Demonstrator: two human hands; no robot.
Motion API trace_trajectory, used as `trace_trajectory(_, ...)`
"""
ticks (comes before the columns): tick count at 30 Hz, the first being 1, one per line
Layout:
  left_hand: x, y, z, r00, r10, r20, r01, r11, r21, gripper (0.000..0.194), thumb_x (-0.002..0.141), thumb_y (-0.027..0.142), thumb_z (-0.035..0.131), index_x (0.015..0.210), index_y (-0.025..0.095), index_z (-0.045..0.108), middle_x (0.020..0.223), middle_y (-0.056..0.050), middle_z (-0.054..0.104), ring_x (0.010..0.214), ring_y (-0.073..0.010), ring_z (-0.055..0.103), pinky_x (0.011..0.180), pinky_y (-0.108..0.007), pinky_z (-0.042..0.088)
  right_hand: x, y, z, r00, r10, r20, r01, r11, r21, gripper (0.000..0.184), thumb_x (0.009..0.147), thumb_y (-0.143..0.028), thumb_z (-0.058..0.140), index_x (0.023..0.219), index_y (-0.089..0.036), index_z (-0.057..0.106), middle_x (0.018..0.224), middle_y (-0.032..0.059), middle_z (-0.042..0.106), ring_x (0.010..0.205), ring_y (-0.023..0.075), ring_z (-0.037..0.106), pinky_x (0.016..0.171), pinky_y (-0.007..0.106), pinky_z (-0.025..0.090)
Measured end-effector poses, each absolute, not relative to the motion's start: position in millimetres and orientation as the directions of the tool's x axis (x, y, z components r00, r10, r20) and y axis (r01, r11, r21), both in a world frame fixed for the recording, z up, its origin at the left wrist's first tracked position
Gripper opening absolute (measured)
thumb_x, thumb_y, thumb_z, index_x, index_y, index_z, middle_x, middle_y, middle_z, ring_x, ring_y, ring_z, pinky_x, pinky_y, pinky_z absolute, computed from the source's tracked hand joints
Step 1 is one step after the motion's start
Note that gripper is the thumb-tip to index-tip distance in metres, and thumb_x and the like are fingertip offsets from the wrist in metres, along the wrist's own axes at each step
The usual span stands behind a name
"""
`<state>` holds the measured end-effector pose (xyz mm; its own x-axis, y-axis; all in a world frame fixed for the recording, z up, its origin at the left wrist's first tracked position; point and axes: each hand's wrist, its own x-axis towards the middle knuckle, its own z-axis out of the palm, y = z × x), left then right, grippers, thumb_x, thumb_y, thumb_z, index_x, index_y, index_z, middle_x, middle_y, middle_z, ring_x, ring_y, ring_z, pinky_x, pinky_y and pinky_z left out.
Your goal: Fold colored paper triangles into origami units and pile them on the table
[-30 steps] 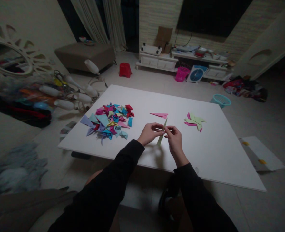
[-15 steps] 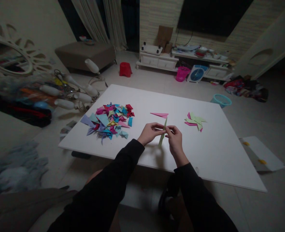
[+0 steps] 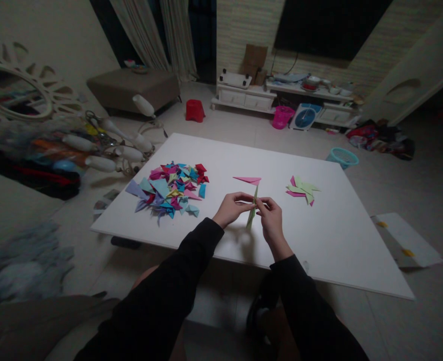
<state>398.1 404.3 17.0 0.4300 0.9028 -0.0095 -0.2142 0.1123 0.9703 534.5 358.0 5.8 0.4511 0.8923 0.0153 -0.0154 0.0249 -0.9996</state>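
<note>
Between both hands, above the near middle of the white table (image 3: pixel 214 150), is a narrow green folded paper piece (image 3: pixel 250 218), tilted on edge. My left hand (image 3: pixel 233 208) is closed on its left side, thumb and fingers pinching. From the right, my right hand (image 3: pixel 271 217) pinches the same piece at its middle. A pink folded paper piece (image 3: pixel 248 180) lies flat on the table just beyond the fingertips. To the right rests a small group of green and pink folded papers (image 3: pixel 302 189). A heap of many-coloured folded papers (image 3: pixel 172 188) covers the table's left part.
A branched lamp with white shades (image 3: pixel 131 152) stands close to the table's left edge. Beyond the far side are a red stool (image 3: pixel 195 110), a pink bin (image 3: pixel 282 117) and a blue fan (image 3: pixel 306 116). A turquoise basket (image 3: pixel 343 157) sits past the far right corner.
Both hands hold nearly the same place with the green folded paper still pinched between them. The view has shifted very slightly; nothing was set down or picked up.
</note>
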Motion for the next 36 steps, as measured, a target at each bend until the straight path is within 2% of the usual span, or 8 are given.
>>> trace_trajectory(8,399,407,20,0.412,0.909,-0.064,-0.182,0.151,0.972,0.026,0.07,0.014,0.078,0.094,0.009,0.072,0.092,-0.01,0.075,0.082,-0.0183,0.071,0.082,-0.035,0.058,537,360,6,0.466,0.885,0.008,-0.02,0.02,-1.0,0.03,0.072,-0.048,0.077,0.081,-0.02,0.069,0.08,0.0016,0.07,0.071,0.0156,0.062,0.06,0.027,0.046)
trace_trajectory(13,400,407,18,0.348,0.937,-0.015,-0.118,0.059,0.991,0.017,0.07,0.007,0.07,0.087,0.011,0.073,0.083,-0.006,0.073,0.08,-0.0156,0.068,0.078,-0.028,0.055,537,357,7,0.472,0.881,0.033,0.025,0.024,-0.999,0.026,0.072,-0.044,0.075,0.078,-0.02,0.069,0.075,0.0018,0.069,0.067,0.0162,0.061,0.06,0.028,0.046)
trace_trajectory(21,396,405,17,0.308,0.951,0.007,-0.034,0.003,0.999,0.01,0.069,0.013,0.073,0.079,0.012,0.07,0.077,-0.005,0.071,0.07,-0.0147,0.066,0.066,-0.025,0.052,539,352,4,0.479,0.872,0.102,0.136,0.04,-0.99,0.019,0.07,-0.037,0.074,0.071,-0.02,0.066,0.069,0.0005,0.066,0.066,0.0164,0.057,0.064,0.03,0.045)
trace_trajectory(26,390,409,16,0.245,0.968,0.06,0.064,-0.078,0.995,0.005,0.071,0.014,0.072,0.075,0.013,0.07,0.073,-0.004,0.071,0.069,-0.0146,0.065,0.066,-0.025,0.05,543,355,1,0.497,0.862,0.096,0.151,0.023,-0.988,0.018,0.07,-0.035,0.074,0.07,-0.02,0.065,0.067,-0.0008,0.064,0.065,0.0159,0.056,0.064,0.03,0.045)
trace_trajectory(31,390,411,17,0.222,0.972,0.081,0.138,-0.114,0.984,0.004,0.07,0.016,0.073,0.07,0.013,0.07,0.068,-0.003,0.069,0.065,-0.0134,0.062,0.066,-0.026,0.049,536,357,3,0.415,0.906,0.078,0.123,0.029,-0.992,0.021,0.074,-0.04,0.072,0.072,-0.02,0.067,0.071,0.0005,0.066,0.07,0.0169,0.06,0.065,0.03,0.047)
trace_trajectory(36,395,412,14,0.27,0.962,0.043,0.028,-0.052,0.998,0.013,0.069,0.024,0.078,0.071,0.012,0.072,0.069,-0.005,0.071,0.067,-0.0155,0.065,0.068,-0.028,0.052,529,357,6,0.351,0.935,0.05,0.101,0.015,-0.995,0.025,0.077,-0.045,0.07,0.077,-0.02,0.068,0.076,0.0024,0.068,0.075,0.0186,0.063,0.063,0.03,0.049)
